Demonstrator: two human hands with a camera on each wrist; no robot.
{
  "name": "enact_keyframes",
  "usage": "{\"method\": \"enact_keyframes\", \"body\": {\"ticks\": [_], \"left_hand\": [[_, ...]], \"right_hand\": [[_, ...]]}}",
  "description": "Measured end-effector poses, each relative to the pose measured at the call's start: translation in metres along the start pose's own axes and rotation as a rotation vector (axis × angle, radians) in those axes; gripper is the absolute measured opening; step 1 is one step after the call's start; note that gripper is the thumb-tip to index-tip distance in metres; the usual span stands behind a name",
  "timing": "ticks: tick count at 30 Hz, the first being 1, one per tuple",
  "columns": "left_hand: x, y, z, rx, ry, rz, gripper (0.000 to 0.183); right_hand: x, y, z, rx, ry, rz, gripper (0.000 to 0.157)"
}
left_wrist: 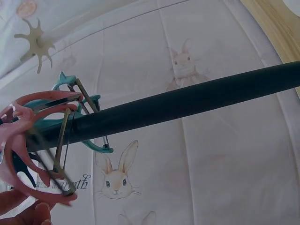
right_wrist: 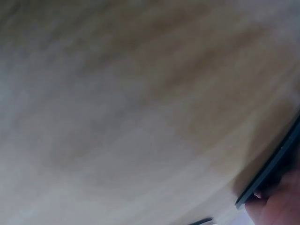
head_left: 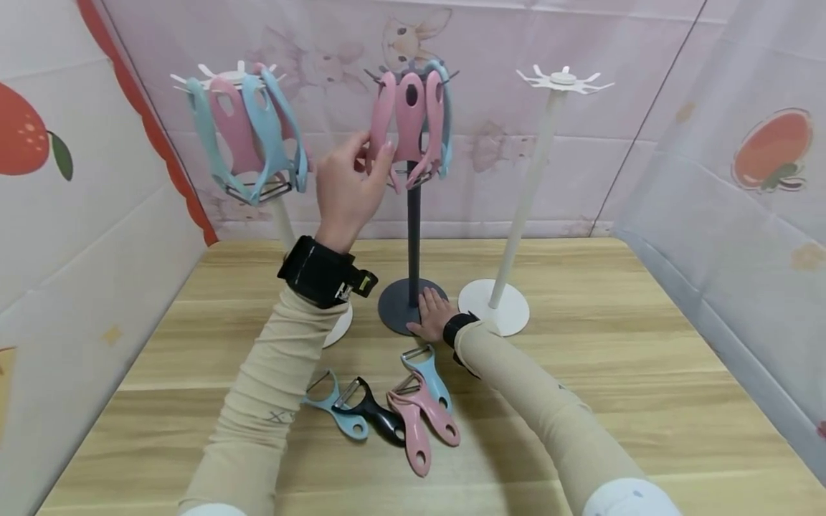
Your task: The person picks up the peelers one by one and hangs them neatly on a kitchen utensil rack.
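Note:
At the middle stand's rack, my left hand (head_left: 350,188) pinches the leftmost pink peeler (head_left: 383,107) between thumb and fingers. The peeler hangs by its handle from a hook, blade end down. More pink peelers (head_left: 410,118) and a blue peeler (head_left: 445,122) hang beside it; their blades show around the dark pole (left_wrist: 187,103) in the left wrist view. My right hand (head_left: 436,315) rests with straight fingers on the dark round base (head_left: 395,304) of this stand. In the right wrist view, part of that hand (right_wrist: 281,204) lies by the base's edge.
A white stand at left holds several blue and pink peelers (head_left: 241,129). At right, a white stand (head_left: 524,193) has bare hooks. Near the front lie a black peeler (head_left: 381,419), blue peelers (head_left: 434,376) and pink peelers (head_left: 416,437) on the wooden table (head_left: 613,373).

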State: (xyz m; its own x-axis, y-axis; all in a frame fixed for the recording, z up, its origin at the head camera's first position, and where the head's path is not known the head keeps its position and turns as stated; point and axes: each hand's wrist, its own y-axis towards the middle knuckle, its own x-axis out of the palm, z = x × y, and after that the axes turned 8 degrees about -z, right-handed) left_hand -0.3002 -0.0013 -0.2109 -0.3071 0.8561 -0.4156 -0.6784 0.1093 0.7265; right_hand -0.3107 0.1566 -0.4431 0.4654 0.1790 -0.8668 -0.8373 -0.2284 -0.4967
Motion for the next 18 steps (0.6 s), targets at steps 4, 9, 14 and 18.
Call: {"method": "enact_keyframes", "body": {"ticks": [4, 9, 14, 18], "left_hand": [[-0.001, -0.010, -0.002, 0.020, -0.039, 0.021, 0.038], [-0.002, -0.033, -0.009, -0.016, -0.156, 0.031, 0.041], [0.037, -0.056, -0.099, 0.010, -0.259, 0.028, 0.046], [0.031, -0.080, -0.096, 0.027, -0.254, -0.077, 0.050]], "right_hand": [[0.007, 0.018, 0.004, 0.002, -0.020, -0.023, 0.076], [0.012, 0.028, 0.009, -0.024, -0.007, -0.007, 0.081], [0.007, 0.016, 0.005, -0.020, -0.014, -0.010, 0.076], [0.004, 0.010, 0.007, -0.052, 0.000, 0.005, 0.075]]}}
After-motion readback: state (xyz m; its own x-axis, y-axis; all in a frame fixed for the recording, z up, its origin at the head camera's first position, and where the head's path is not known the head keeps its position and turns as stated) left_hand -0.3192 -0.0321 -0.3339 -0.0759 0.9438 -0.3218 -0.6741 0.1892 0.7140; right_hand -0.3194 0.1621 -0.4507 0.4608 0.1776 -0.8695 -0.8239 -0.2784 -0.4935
